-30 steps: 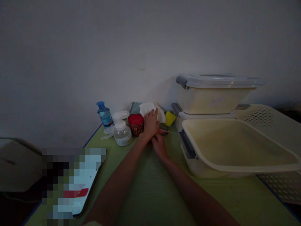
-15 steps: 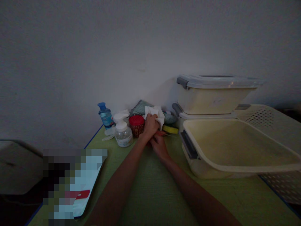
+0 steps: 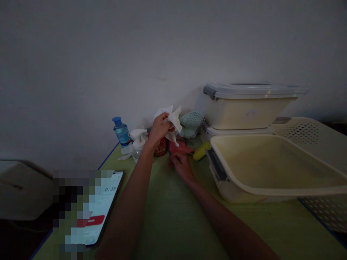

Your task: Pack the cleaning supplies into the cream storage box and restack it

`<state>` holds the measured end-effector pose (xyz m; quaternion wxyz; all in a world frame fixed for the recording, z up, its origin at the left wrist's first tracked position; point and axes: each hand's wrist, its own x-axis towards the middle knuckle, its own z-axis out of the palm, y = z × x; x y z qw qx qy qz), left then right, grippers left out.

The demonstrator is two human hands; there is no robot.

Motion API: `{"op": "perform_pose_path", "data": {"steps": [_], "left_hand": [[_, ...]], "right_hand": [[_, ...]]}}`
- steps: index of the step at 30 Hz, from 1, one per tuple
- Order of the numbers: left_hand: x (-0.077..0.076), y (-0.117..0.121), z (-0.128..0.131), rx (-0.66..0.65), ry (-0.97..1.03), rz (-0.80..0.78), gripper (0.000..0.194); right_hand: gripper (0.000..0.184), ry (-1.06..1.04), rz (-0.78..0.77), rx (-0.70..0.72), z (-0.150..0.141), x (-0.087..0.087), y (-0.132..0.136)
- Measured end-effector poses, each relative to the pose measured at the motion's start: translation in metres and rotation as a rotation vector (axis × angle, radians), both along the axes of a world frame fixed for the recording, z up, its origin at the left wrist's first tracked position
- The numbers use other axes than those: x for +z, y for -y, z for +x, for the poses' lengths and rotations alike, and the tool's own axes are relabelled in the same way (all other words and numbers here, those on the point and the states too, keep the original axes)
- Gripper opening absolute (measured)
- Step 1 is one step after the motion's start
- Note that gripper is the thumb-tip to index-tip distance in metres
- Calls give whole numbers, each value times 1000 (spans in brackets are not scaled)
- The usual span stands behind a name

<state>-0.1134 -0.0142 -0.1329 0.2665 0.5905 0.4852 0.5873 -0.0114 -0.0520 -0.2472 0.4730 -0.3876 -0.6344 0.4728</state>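
Gripping what's prob. tissue (image 3: 175, 119), L hand (image 3: 160, 127) half-hides red jar (image 3: 161, 148).

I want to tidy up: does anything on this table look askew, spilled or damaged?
No spill or damage shows in this dim view. The open cream bin looks oddly placed: its right side appears to jut past the edge of the green table. The white tissue in the left hand is crumpled.
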Motion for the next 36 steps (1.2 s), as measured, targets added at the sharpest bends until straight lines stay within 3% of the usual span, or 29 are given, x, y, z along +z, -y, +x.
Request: {"op": "perform_pose_path", "data": {"steps": [4, 9, 14, 18, 21, 25, 28, 31, 36], "left_hand": [[-2, 2, -5, 20, -207, 90, 11], [-12, 6, -2, -50, -463, 204, 9], [-52, 22, -1, -103, -612, 127, 15], [-92, 44, -3, -145, -767, -16, 13], [-106, 58, -3, -65, -760, -41, 24], [-106, 64, -1, 38, -742, -112, 39], [-103, 65, -1, 147, -754, -116, 42], [-103, 66, -2, 188, -732, -106, 39], [-104, 64, -1, 96, -658, 40, 40]], "right_hand": [[16, 28, 94, -21, 1, 4, 9], [18, 239, 590, -72, 6, 8, 30], [22, 338, 821, -134, 9, 8, 37], [25, 306, 834, -212, 7, 8, 36], [31, 303, 805, -261, 6, 9, 33], [43, 416, 661, -409, 9, 9, 20], [42, 609, 466, -500, 14, 8, 10], [39, 718, 331, -468, 17, 7, 4], [44, 710, 341, -399, 18, 6, 4]]}}
